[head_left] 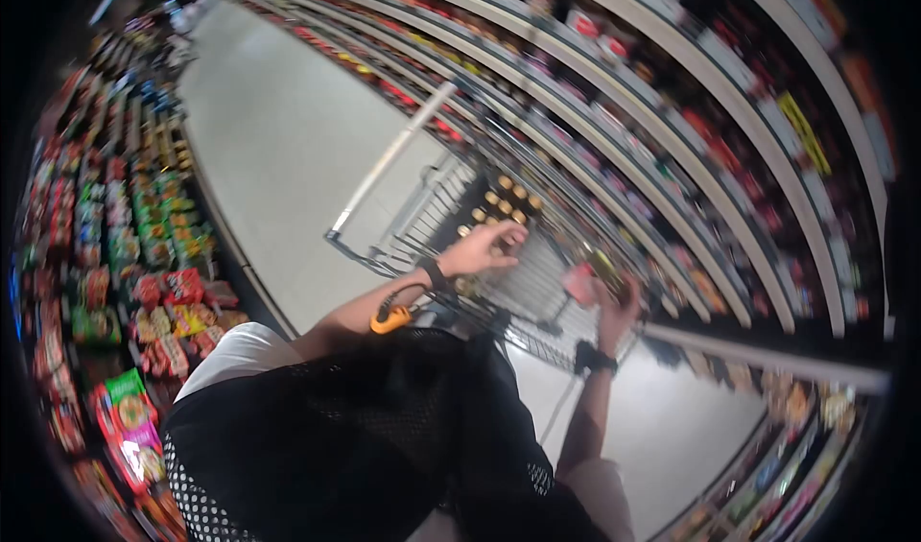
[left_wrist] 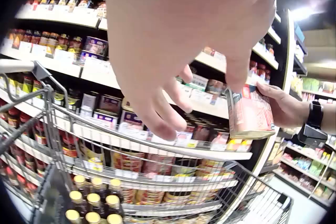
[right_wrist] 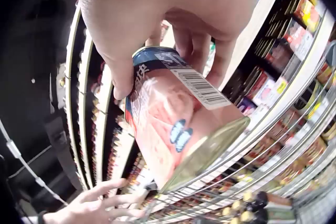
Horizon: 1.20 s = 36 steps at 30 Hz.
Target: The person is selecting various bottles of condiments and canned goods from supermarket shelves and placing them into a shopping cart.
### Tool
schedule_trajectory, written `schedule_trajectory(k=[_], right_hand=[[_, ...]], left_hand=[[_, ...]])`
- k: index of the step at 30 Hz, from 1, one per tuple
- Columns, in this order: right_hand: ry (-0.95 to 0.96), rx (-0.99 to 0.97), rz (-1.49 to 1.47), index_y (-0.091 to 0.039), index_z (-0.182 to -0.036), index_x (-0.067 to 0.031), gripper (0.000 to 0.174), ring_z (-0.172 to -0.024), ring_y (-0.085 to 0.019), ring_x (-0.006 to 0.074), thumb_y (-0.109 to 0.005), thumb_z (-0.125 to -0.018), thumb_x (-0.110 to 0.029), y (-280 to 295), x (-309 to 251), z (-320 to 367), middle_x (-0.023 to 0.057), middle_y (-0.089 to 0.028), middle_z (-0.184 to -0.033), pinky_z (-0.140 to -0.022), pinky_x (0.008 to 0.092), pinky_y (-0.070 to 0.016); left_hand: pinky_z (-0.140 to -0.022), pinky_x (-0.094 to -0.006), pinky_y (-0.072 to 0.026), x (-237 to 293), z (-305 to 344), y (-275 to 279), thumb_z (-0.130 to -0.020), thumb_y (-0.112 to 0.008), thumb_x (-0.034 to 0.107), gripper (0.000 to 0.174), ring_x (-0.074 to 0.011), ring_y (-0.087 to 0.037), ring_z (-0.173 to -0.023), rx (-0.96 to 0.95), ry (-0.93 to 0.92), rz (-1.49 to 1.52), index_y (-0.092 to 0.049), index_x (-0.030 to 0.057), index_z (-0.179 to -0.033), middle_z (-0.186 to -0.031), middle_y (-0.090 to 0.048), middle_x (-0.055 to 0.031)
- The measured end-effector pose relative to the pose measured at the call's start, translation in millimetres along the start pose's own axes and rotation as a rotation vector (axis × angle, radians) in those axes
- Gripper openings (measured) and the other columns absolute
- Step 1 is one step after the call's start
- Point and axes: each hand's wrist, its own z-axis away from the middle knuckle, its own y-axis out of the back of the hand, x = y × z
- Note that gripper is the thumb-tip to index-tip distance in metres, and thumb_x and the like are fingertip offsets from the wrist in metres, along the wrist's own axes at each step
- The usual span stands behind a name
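The right hand (right_wrist: pixel 168 3) grips a pink rectangular can (right_wrist: pixel 178 113) with a barcode and a blue band, thumb on one side and fingers on the other. In the left wrist view that can (left_wrist: pixel 251 112) is held at the right, above the cart. The left hand (head_left: pixel 483 249) is over the cart, its fingers loosely bent and holding nothing; in the left wrist view the left hand (left_wrist: pixel 184 40) covers the upper middle. Several dark bottles with gold caps (left_wrist: pixel 94 200) stand in the wire cart (left_wrist: pixel 157 182).
Shelves (head_left: pixel 672 158) of jars and cans run along the right of the head view. Packaged goods (head_left: pixel 182 317) fill a display at the left, across the pale floor (head_left: pixel 259 110). The cart's handle (head_left: pixel 393 158) points toward the aisle.
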Motion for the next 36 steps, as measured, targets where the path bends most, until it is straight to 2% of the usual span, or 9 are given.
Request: schedule_trajectory(k=[2,4,7,8,13,18,22,25,36], right_hand=[[0.094,-0.019,-0.07,-0.061,-0.109,-0.0024,0.037,-0.094,-0.058,0.012,-0.078,-0.077,0.0,-43.8,-23.5,8.4,0.004,-0.063,-0.104,-0.083,0.0247,-0.0453],[-0.093,-0.055,-0.149,-0.06,-0.107,-0.0016,0.032,-0.09,-0.058,0.0087,-0.076,-0.079,-0.002,-72.9,-49.1,21.5,0.0034,-0.065,-0.1,-0.078,0.0224,-0.0437],[-0.068,-0.07,-0.236,-0.06,-0.106,-0.0021,0.027,-0.088,-0.058,0.0068,-0.074,-0.083,-0.006,-99.8,-63.2,18.0,0.0026,-0.066,-0.096,-0.073,0.0211,-0.0419],[-0.069,-0.062,-0.232,-0.06,-0.106,-0.0021,0.027,-0.088,-0.058,0.0068,-0.074,-0.083,-0.006,-105.5,-63.6,15.3,0.0026,-0.066,-0.096,-0.073,0.0211,-0.0419],[-0.082,-0.128,-0.221,-0.06,-0.107,-0.0045,0.023,-0.088,-0.059,0.007,-0.07,-0.087,-0.009,-126.8,-76.6,8.8,0.001,-0.065,-0.095,-0.072,0.0214,-0.0417],[-0.245,-0.214,-0.363,-0.05,-0.132,-0.0078,0.034,-0.086,-0.054,0.0075,-0.054,-0.099,-0.017,-125.5,-97.0,16.6,0.0025,-0.064,-0.096,-0.074,0.0229,-0.0425],[-0.307,-0.36,-0.25,-0.045,-0.135,-0.0031,0.041,-0.087,-0.054,0.0074,-0.056,-0.098,-0.017,-128.4,-107.9,34.1,0.0039,-0.064,-0.102,-0.078,0.0238,-0.0431],[-0.232,-0.412,-0.307,-0.045,-0.135,-0.0021,0.043,-0.087,-0.054,0.0076,-0.057,-0.097,-0.016,-137.5,-107.2,37.1,0.0036,-0.063,-0.103,-0.08,0.024,-0.0432],[-0.201,-0.479,-0.27,-0.046,-0.133,0.0018,0.043,-0.094,-0.059,0.0085,-0.059,-0.096,-0.014,-140.5,-107.3,42.6,0.0068,-0.066,-0.108,-0.082,0.0233,-0.0467]], left_hand=[[-0.087,-0.029,-0.0493,6.6,-2.6,4.3,-0.08,-0.078,0.011,0.071,-0.0139,-0.059,-0.1,-0.155,0.066,0.212,-0.039,0.0062,-0.139,-0.117,-0.06,-0.0074],[-0.088,-0.0286,-0.0493,24.0,5.0,7.4,-0.079,-0.077,0.004,0.087,-0.0133,-0.058,-0.102,-0.328,0.151,0.381,-0.025,0.0056,-0.148,-0.118,-0.058,-0.0088],[-0.084,-0.0257,-0.05,1.7,10.6,8.7,-0.079,-0.074,-0.006,0.072,-0.0105,-0.061,-0.098,-0.373,0.214,0.665,-0.034,0.0021,-0.139,-0.109,-0.062,-0.0067],[-0.084,-0.0255,-0.0505,4.0,14.4,10.7,-0.078,-0.073,-0.009,0.065,-0.0101,-0.062,-0.094,-0.312,0.24,0.709,-0.039,0.0014,-0.133,-0.103,-0.064,-0.0043],[-0.085,-0.0264,-0.0515,12.3,26.9,33.7,-0.077,-0.07,-0.012,0.064,-0.0111,-0.063,-0.095,-0.236,0.216,0.743,-0.042,0.0001,-0.133,-0.107,-0.065,-0.0064],[-0.087,-0.0255,-0.0504,17.4,33.3,45.4,-0.077,-0.068,-0.012,0.066,-0.0113,-0.063,-0.096,-0.184,0.16,0.826,-0.04,-0.0008,-0.135,-0.111,-0.065,-0.0061],[-0.085,-0.0244,-0.0483,38.0,35.9,56.9,-0.075,-0.071,-0.008,0.072,-0.01,-0.058,-0.099,-0.086,0.081,0.739,-0.037,-0.0016,-0.138,-0.114,-0.06,-0.0053],[-0.086,-0.0265,-0.0471,41.9,36.5,62.8,-0.074,-0.075,0.0,0.075,-0.011,-0.056,-0.104,-0.042,0.002,0.636,-0.038,-0.0005,-0.139,-0.123,-0.056,-0.007],[-0.093,-0.0265,-0.0445,45.5,46.0,56.5,-0.092,-0.065,0.013,0.049,-0.0101,-0.055,-0.109,0.101,0.072,0.656,-0.042,-0.002,-0.133,-0.12,-0.059,-0.0064]])
